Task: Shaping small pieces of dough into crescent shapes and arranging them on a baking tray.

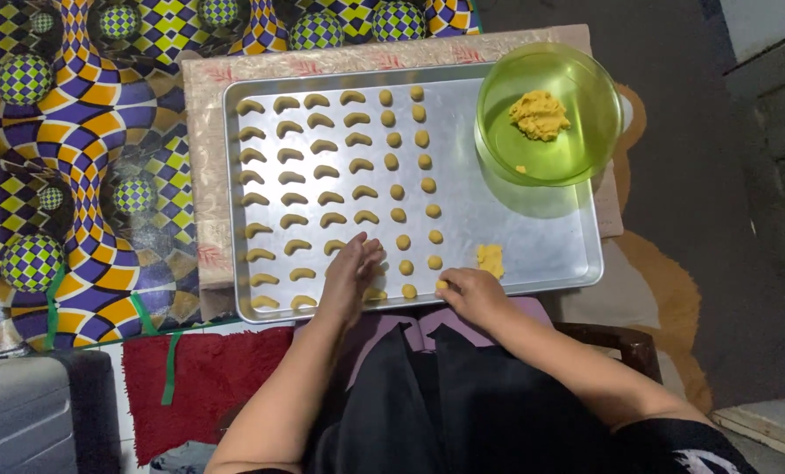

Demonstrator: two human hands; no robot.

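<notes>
Dough ball (442, 284) is pinched at right hand (471, 294) fingertips, at the tray (533, 237) near edge, bottom of the ball column. Left hand (353, 274) lies flat, fingers extended, over the crescent (334, 247) row, nothing seen gripped. Dough lump (491, 260) sits just right of the right hand; bare tray is open beyond, below the bowl (498, 149).

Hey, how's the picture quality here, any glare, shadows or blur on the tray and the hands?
Head view: the metal tray shows soft sheen, no harsh glare; the green bowl casts a greenish shadow onto it; the left hand and right hand look slightly soft, while the dough crescents stay fairly sharp; lighting is even and dim at the right edge.
</notes>
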